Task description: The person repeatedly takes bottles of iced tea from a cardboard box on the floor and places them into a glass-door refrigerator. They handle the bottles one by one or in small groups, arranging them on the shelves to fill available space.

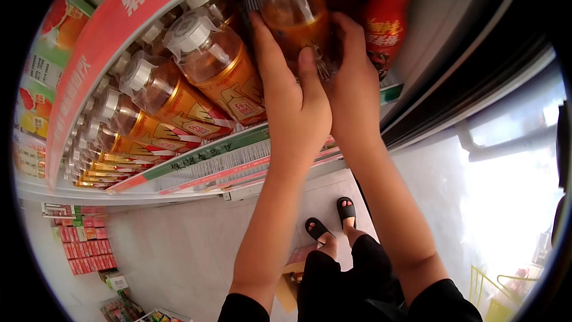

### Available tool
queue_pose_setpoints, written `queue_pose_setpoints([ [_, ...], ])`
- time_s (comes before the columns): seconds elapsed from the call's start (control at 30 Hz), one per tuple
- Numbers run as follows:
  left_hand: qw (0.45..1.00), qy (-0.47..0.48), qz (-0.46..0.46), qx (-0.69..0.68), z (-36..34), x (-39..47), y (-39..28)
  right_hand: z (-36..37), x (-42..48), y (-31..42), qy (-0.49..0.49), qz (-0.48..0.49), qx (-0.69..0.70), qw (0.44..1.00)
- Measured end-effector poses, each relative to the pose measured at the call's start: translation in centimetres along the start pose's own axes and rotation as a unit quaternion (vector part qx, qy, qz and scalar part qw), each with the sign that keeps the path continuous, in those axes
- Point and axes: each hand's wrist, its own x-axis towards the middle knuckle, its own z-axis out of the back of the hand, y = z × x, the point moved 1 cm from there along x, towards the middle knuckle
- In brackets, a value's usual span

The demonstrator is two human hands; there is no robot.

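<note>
Between my two hands is a plastic bottle (292, 6) of amber drink with a white cap under clear film. My left hand (295, 103) grips its left side, thumb across the front. My right hand (355, 71) is around the other side, its wrist against the left one. The bottle's lower part is hidden by my hands, so I cannot tell whether its base touches the shelf. Close on the left stands a row of similar bottles (228, 80) with gold and red labels. A red bottle (388, 22) stands to the right of my right hand.
A green and pink price strip (214, 156) runs along the shelf's front edge. A red printed banner (100, 49) curves above the bottles at left. An open cardboard box (286, 293) sits on the floor beside my legs. Red boxes (89, 250) are stacked at far left.
</note>
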Motion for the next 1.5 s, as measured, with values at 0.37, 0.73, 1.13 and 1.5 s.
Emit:
queue_pose_setpoints([
  [0.37,0.997,-0.024,0.028,-0.072,-0.7,-2.3,-3.1,-0.9,2.5,0.7,0.13,-0.002,-0.035,0.991],
  [0.73,0.993,-0.064,0.083,-0.045,-1.6,3.7,-0.8,-4.8,6.3,-1.8,0.181,-0.032,-0.062,0.981],
  [1.13,0.998,-0.06,0.014,-0.006,-2.8,12.5,4.2,-13.2,13.9,-5.7,0.034,-0.046,-0.141,0.988],
  [1.5,0.998,-0.013,0.047,-0.033,-3.9,14.9,3.9,-16.4,17.3,-7.1,-0.103,-0.05,-0.028,0.993],
])
